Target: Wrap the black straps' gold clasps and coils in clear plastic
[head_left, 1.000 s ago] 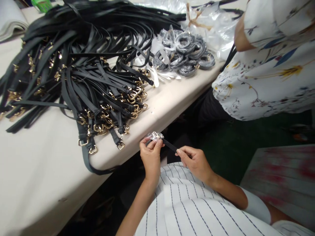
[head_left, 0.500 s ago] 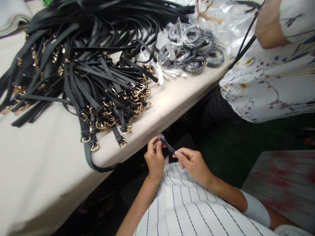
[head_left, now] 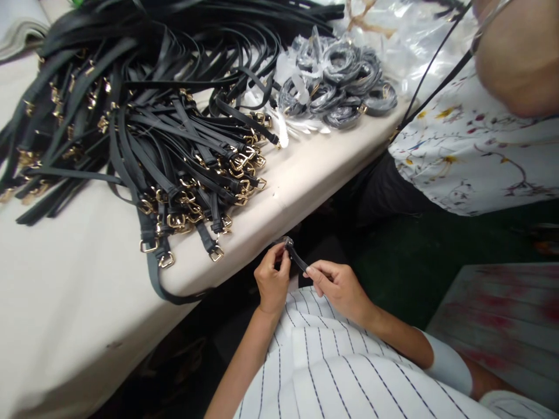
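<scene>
Between my hands, just off the table's edge, is a narrow black belt [head_left: 299, 258]. My left hand [head_left: 272, 280] pinches its buckle end between thumb and fingers; a shiny bit shows there, too small to make out fully. With thumb and forefinger, my right hand [head_left: 337, 289] grips the strap a short way from that end. The rest of this belt is hidden by my hands and the dark below. On the table lies a large heap of black belts [head_left: 187, 134], their gold buckles [head_left: 241, 160] pointing towards me.
Coiled belts in clear wrap [head_left: 343, 87] are piled at the table's far right, beside white plastic strips [head_left: 305, 125] and clear bags [head_left: 406, 52]. Another person in a flowered top [head_left: 480, 151] stands at the right. One loose belt hangs over the edge of the pale table [head_left: 87, 302].
Both hands have shifted very slightly left while keeping hold of the belt. The strap between them bends a little more. The other person's arm has moved to the right.
</scene>
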Tool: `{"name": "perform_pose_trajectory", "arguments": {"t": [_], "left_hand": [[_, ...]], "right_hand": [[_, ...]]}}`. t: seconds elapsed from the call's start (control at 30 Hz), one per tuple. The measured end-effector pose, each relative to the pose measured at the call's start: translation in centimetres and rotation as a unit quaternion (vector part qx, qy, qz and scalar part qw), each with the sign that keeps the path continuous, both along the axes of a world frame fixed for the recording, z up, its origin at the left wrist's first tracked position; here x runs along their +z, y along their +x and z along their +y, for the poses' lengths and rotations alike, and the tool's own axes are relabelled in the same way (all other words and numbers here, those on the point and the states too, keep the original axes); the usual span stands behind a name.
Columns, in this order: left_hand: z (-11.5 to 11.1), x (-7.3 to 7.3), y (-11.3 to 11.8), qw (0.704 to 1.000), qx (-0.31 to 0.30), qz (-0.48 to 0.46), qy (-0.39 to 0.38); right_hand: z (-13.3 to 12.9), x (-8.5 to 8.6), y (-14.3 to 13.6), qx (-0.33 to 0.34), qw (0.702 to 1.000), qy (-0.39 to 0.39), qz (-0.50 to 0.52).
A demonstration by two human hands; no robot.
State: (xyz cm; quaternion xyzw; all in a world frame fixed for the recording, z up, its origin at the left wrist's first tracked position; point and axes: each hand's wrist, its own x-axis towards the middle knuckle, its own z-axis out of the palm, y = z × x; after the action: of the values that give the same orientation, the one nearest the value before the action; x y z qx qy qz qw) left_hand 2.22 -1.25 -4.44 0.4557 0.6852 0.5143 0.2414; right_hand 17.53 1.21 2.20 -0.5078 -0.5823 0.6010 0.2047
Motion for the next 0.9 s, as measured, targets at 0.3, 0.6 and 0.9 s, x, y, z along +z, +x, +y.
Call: {"name": "perform_pose_trajectory", "arguments": {"t": [0.3,0.6,0.9], "left_hand": [[0.4,0.0,-0.1,0.982,0.037,0.171,0.075],[0.4,-0.4,-0.4,0.964,0.042,0.245,0.093],[0.0,-0.1,-0.4,0.947,0.088,0.305,0.047]], "right_hand": [[0.0,-0.3,-0.1,-0.012,1.0,0.004,-0.006],[-0.1,-0.1,-0.3,-0.006,1.0,0.013,-0.008],[0.1,-1.0,-1.0,-0.002,0.999,-0.045,-0.02]]}}
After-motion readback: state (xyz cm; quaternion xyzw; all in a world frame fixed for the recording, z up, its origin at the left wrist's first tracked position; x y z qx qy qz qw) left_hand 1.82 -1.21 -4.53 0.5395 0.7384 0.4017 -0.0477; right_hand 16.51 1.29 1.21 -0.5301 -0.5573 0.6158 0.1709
